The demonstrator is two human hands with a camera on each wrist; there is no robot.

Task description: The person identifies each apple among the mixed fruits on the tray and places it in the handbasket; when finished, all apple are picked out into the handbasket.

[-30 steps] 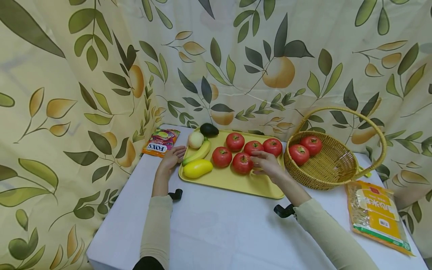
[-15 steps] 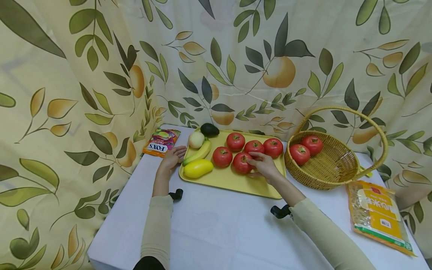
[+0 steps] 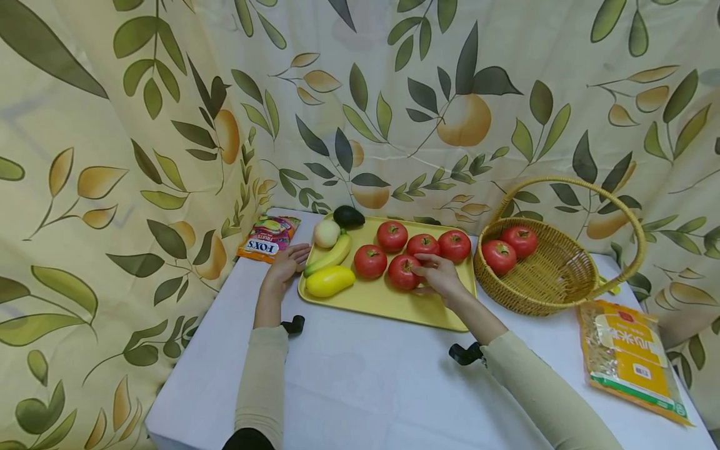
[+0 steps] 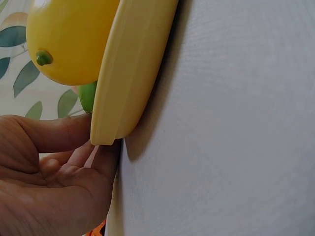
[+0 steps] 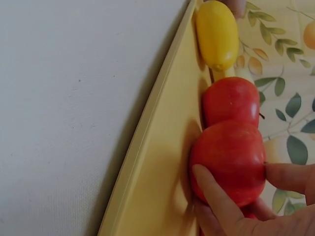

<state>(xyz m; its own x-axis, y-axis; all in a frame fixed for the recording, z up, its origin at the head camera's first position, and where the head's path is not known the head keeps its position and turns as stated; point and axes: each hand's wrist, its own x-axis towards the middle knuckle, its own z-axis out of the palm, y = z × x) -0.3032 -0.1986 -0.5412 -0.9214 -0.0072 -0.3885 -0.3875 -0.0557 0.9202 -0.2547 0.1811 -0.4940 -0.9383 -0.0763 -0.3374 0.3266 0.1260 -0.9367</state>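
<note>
My right hand [image 3: 441, 278] grips the nearest red apple [image 3: 402, 272] on the yellow tray [image 3: 394, 305]. In the right wrist view, a finger and thumb press opposite sides of that apple [image 5: 230, 162]. Several more red apples [image 3: 392, 236] lie around it. My left hand [image 3: 285, 261] holds the tray's left edge. The left wrist view has the thumb above the rim and the other fingers below, their tips hidden by the tray [image 4: 133, 69]. Close by on the tray are a long yellow fruit [image 3: 330, 281] with a green stem and a banana [image 3: 333, 255].
A wicker basket [image 3: 562, 290] with a tall handle stands right of the tray, with two red apples [image 3: 509, 249] inside. A pale round fruit [image 3: 326, 234] and a dark avocado-like fruit [image 3: 349, 216] lie at the tray's back left. Packets flank it: a candy bag [image 3: 269, 237] and an orange bag [image 3: 632, 359].
My right hand has moved slightly left and closed its fingers round the nearest apple. The left hand stays at the tray's edge.
</note>
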